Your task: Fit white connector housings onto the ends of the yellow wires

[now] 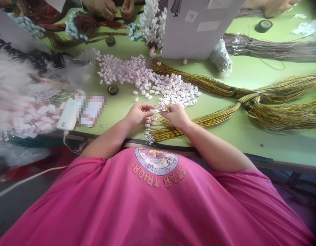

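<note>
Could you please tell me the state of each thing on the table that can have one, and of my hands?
Left hand: closed, pinching a small connector
Right hand: closed around wire ends
Yellow wires: bundled, bound
Connector pile: loose, spread out
White device: cable plugged in

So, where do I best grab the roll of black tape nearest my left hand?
I'd pinch the roll of black tape by its outer rim, fingers on opposite sides, coming from above on the side nearest you. It lies flat on the table, so the round wall is exposed, and the loose connectors heap up beyond it.
</note>
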`<state>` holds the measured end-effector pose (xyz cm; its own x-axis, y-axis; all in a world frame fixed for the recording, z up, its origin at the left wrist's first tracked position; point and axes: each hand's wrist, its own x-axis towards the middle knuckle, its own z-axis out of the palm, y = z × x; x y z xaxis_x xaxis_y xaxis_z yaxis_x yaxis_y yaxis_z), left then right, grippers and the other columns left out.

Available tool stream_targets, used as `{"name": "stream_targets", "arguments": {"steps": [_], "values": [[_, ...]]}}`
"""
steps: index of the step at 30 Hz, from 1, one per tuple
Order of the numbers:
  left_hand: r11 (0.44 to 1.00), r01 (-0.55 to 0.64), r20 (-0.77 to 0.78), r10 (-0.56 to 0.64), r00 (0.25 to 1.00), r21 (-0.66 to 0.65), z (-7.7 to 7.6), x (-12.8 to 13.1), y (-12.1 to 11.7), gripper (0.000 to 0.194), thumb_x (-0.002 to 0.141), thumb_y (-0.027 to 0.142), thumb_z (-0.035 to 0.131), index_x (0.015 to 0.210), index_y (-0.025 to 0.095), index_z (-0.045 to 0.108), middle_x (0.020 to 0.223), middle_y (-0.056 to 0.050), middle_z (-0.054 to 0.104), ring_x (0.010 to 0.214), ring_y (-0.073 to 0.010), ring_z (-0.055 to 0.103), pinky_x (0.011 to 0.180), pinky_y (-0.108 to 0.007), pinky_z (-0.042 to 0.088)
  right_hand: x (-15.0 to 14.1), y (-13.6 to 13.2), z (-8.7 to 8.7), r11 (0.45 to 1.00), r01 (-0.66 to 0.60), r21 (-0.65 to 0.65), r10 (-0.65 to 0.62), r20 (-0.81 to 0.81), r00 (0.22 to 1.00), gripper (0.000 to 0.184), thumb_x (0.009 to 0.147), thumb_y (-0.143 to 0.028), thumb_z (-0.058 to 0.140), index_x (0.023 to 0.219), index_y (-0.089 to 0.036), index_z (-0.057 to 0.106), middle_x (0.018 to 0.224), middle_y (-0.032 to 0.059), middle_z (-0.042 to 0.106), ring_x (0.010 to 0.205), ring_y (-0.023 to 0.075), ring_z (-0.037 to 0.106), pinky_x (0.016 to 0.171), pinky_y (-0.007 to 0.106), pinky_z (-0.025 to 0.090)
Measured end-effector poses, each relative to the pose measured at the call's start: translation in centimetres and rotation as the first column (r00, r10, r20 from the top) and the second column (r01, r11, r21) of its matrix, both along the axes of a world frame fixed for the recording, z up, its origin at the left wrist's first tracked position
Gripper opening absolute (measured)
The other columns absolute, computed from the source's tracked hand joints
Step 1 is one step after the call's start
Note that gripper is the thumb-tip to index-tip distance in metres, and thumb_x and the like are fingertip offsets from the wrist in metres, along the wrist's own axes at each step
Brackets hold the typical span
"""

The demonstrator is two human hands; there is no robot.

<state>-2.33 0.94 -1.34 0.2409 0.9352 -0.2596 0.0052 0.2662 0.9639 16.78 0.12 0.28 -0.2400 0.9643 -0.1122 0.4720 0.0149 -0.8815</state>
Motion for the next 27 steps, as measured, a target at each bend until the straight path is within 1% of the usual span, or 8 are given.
{"name": "stream_targets", "arguments": {"steps": [3, 8, 12, 16, 19, 21, 24, 27], "values": [[0.999, 0.002, -0.013, -0.003, 1.0, -0.048, 0.5, 0.5, -0.5, 0.023, 0.06, 0.018, 0.081, 0.079, 0.012, 0.069, 0.07, -0.003, 0.068, 0.058, -0.0089, 0.06, 0.057, -0.024, 0.048, 0.0, 0.0, -0.2, 0.998, -0.033, -0.046, 0.03, -0.061, 0.998, 0.024, 0.073, -0.035, 0.059, 0.061, -0.014, 0.056, 0.057, -0.0039, 0.042, 0.057, 0.008, 0.035, 0.056, 0.025, 0.03], [0.976, 0.107, 0.08, -0.093, 0.992, -0.191, 0.4, 1.2, -1.2, 0.034, 0.065, 0.028, 0.08, 0.091, 0.012, 0.064, 0.055, -0.002, 0.06, 0.048, -0.0142, 0.06, 0.041, -0.022, 0.038, 0.0, -0.1, -0.2, 0.995, -0.039, -0.095, 0.031, -0.079, 0.996, 0.027, 0.071, -0.039, 0.062, 0.068, -0.012, 0.063, 0.059, -0.0025, 0.048, 0.058, 0.0089, 0.04, 0.057, 0.025, 0.032], [0.991, 0.075, 0.039, -0.071, 0.997, -0.115, 0.2, 0.7, -0.8, 0.03, 0.065, 0.023, 0.079, 0.088, 0.012, 0.064, 0.065, -0.003, 0.064, 0.054, -0.0114, 0.061, 0.049, -0.023, 0.044, 0.3, 0.1, 0.0, 0.994, -0.076, -0.074, 0.069, -0.094, 0.993, 0.026, 0.074, -0.038, 0.061, 0.067, -0.013, 0.063, 0.059, -0.0021, 0.051, 0.058, 0.0093, 0.042, 0.059, 0.026, 0.035], [0.989, 0.133, -0.019, -0.134, 0.991, -0.066, 0.3, -1.2, 0.5, 0.027, 0.069, 0.008, 0.069, 0.096, 0.012, 0.065, 0.075, -0.002, 0.064, 0.059, -0.0076, 0.058, 0.058, -0.022, 0.048, 1.0, 0.6, -0.5, 0.999, -0.039, 0.031, 0.043, -0.134, 0.99, 0.024, 0.074, -0.038, 0.063, 0.07, -0.014, 0.065, 0.067, 0.0005, 0.059, 0.066, 0.0121, 0.05, 0.067, 0.028, 0.039], [0.999, 0.05, 0.044, -0.05, 0.998, -0.009, 0.6, -2.6, 1.4, 0.035, 0.068, -0.009, 0.054, 0.095, 0.012, 0.064, 0.088, -0.002, 0.065, 0.069, -0.0059, 0.06, 0.067, -0.021, 0.05, 1.4, 0.8, -0.9, 1.0, 0.02, -0.001, -0.019, -0.187, 0.982, 0.023, 0.072, -0.038, 0.066, 0.071, -0.015, 0.066, 0.065, 0.0009, 0.059, 0.064, 0.012, 0.051, 0.065, 0.029, 0.04], [1.0, 0.004, 0.127, -0.002, 0.992, -0.011, 0.8, -3.0, 1.7, 0.032, 0.069, -0.011, 0.049, 0.089, 0.011, 0.062, 0.092, -0.003, 0.065, 0.08, -0.0074, 0.063, 0.077, -0.022, 0.052, 1.5, 0.8, -0.9, 0.998, 0.008, -0.058, -0.02, -0.214, 0.977, 0.022, 0.071, -0.036, 0.067, 0.07, -0.015, 0.066, 0.06, 0.0, 0.057, 0.058, 0.0106, 0.049, 0.06, 0.028, 0.038], [0.99, 0.072, 0.214, -0.045, 0.976, -0.123, 1.2, -2.8, 1.6, 0.018, 0.078, -0.002, 0.053, 0.089, 0.01, 0.06, 0.095, -0.008, 0.068, 0.09, -0.0131, 0.067, 0.084, -0.026, 0.052, 1.3, 0.7, -0.6, 0.991, -0.047, -0.126, 0.01, -0.284, 0.959, 0.017, 0.072, -0.033, 0.065, 0.071, -0.015, 0.064, 0.057, -0.0009, 0.056, 0.052, 0.0091, 0.046, 0.054, 0.027, 0.035], [0.963, 0.148, 0.244, -0.092, 0.966, -0.223, 1.0, -2.1, 1.2, 0.005, 0.086, 0.013, 0.057, 0.089, 0.01, 0.06, 0.092, -0.011, 0.07, 0.082, -0.0146, 0.069, 0.071, -0.024, 0.054, 1.0, 0.5, -0.3, 0.985, -0.062, -0.16, 0.009, -0.314, 0.949, 0.015, 0.074, -0.03, 0.061, 0.067, -0.016, 0.059, 0.054, -0.0023, 0.052, 0.049, 0.0076, 0.042, 0.05, 0.025, 0.031]]}}
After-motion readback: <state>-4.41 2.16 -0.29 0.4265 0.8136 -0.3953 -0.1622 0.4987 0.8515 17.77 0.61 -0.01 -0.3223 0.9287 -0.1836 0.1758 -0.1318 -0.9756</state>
